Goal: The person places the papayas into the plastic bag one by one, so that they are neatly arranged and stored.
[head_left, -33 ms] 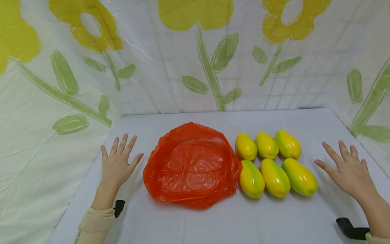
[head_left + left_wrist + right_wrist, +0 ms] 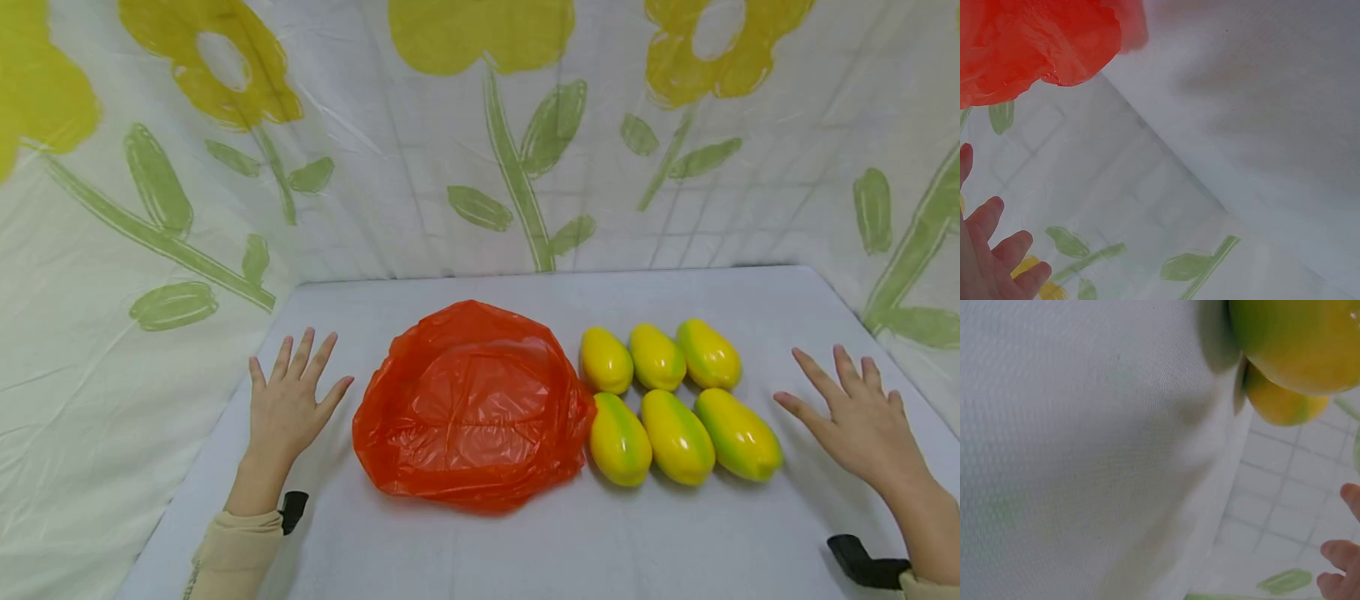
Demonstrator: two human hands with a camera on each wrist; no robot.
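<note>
A red plastic bag (image 2: pixel 480 408) lies spread in a round on the table, its rim rumpled and its mouth facing up. Just right of it, several glossy yellow-and-green fruits, papayas (image 2: pixel 678 437) by their shape, lie in two rows; the nearest one touches the bag's edge. Left of the bag is my left hand (image 2: pixel 288 412), fingers spread and holding nothing. My right hand (image 2: pixel 862 425) is to the right of the papayas, also with spread fingers and nothing in it. The left wrist view has the bag (image 2: pixel 1035 50) at upper left; the right wrist view has a papaya (image 2: pixel 1300 344) at upper right.
White cloth covers the table (image 2: pixel 525 550). Behind it and at both sides hang white sheets (image 2: pixel 360 167) printed with yellow flowers and green leaves. A black strap piece (image 2: pixel 294 511) sits at the left wrist, another (image 2: pixel 862 562) at the right.
</note>
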